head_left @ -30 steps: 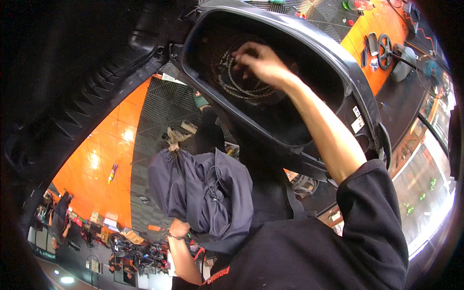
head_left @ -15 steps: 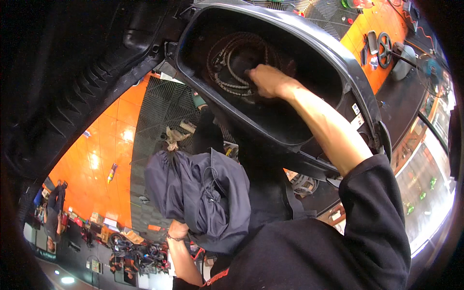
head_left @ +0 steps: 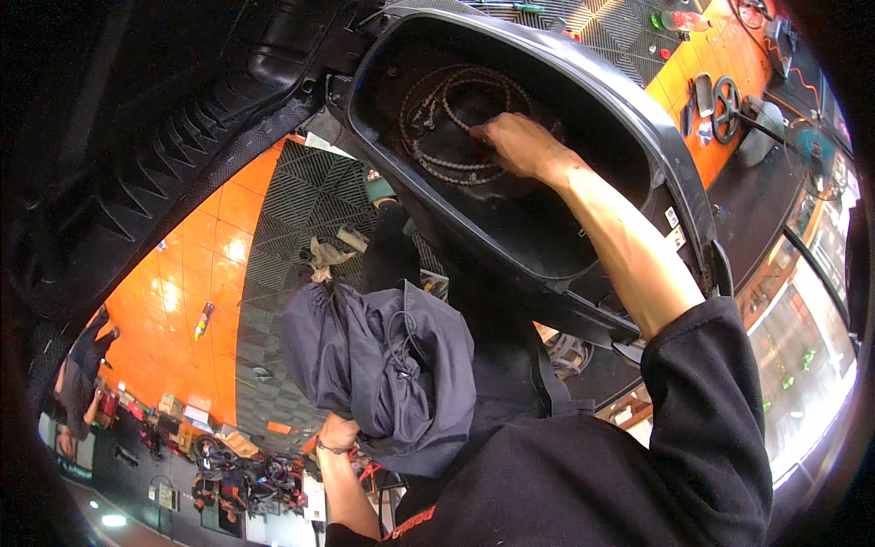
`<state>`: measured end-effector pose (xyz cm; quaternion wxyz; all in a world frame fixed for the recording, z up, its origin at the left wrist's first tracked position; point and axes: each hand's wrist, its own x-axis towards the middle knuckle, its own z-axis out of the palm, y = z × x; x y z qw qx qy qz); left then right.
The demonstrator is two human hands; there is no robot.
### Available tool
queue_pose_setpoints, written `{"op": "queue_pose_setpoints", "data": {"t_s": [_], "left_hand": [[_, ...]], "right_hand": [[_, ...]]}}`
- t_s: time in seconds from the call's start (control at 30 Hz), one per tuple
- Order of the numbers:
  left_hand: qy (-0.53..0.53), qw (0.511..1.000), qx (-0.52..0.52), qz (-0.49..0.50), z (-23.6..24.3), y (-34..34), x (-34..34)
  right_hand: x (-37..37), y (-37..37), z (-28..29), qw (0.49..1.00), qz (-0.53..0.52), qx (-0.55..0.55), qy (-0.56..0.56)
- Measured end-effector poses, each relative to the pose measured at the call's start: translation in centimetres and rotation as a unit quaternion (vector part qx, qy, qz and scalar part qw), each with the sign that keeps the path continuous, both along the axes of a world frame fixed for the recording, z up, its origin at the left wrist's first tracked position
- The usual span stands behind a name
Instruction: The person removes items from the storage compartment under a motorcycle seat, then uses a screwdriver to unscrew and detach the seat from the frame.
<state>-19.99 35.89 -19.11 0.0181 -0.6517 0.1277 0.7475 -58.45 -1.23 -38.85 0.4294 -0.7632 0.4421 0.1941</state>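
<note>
A coil of thin braided rope (head_left: pixel 456 170) lies at the bottom of a deep black storage bin (head_left: pixel 583 239), which looks like a scooter's under-seat compartment. Reaching down into it from the right, my right hand (head_left: pixel 527 149) has its fingers curled in on a strand of the coil; the fingertips are partly shadowed. A dark grey drawstring bag (head_left: pixel 401 374) with a black cord rests against my body, bulging and creased. My left hand (head_left: pixel 337 432), a band on its wrist, is closed on the bag's lower left edge, with some fingers hidden behind the fabric.
A large black ribbed panel (head_left: pixel 137 173), like a raised seat's underside, fills the upper left. Below are black floor mats (head_left: pixel 301 210) and orange flooring (head_left: pixel 196 273) with a small bottle (head_left: pixel 204 321). A person (head_left: pixel 82 374) stands far left. A steering-wheel-like ring (head_left: pixel 726 109) lies upper right.
The inner loop of the rope has shifted upward at my right fingertips. The view has moved slightly; my left hand still holds the bag.
</note>
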Motion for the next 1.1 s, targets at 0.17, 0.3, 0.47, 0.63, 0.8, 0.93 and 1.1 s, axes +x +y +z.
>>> {"op": "queue_pose_setpoints", "data": {"t_s": [0.17, 0.3, 0.47, 0.63, 0.8, 0.93, 1.1], "left_hand": [[0.001, 1.0, 0.002, 0.006, -0.4, 0.1, -0.1], [0.007, 1.0, -0.002, 0.002, -0.6, -0.3, -0.2], [0.006, 1.0, -0.001, -0.005, -0.4, -0.4, -0.2], [0.006, 1.0, 0.0, -0.014, -0.5, -0.4, 0.2], [0.008, 1.0, 0.0, -0.014, -1.1, -0.1, 0.2], [0.011, 1.0, -0.002, -0.01, -1.3, -0.1, 0.1], [0.007, 1.0, -0.018, -0.018, -1.0, 0.3, -0.2]], "right_hand": [[-1.4, -0.9, 0.8, 1.0, -0.011, 0.02, -0.013], [-2.0, -0.4, 0.8, 0.998, 0.061, 0.017, 0.015], [-1.1, 0.0, 1.8, 0.978, 0.19, -0.034, 0.077], [-2.3, -0.2, -0.2, 0.997, 0.07, 0.012, 0.02], [-3.4, 0.1, -1.0, 0.997, -0.02, 0.012, -0.072], [-2.9, -0.4, -0.8, 0.996, 0.044, 0.064, -0.052], [-2.7, 0.2, -1.5, 0.99, 0.129, 0.001, -0.051]]}}
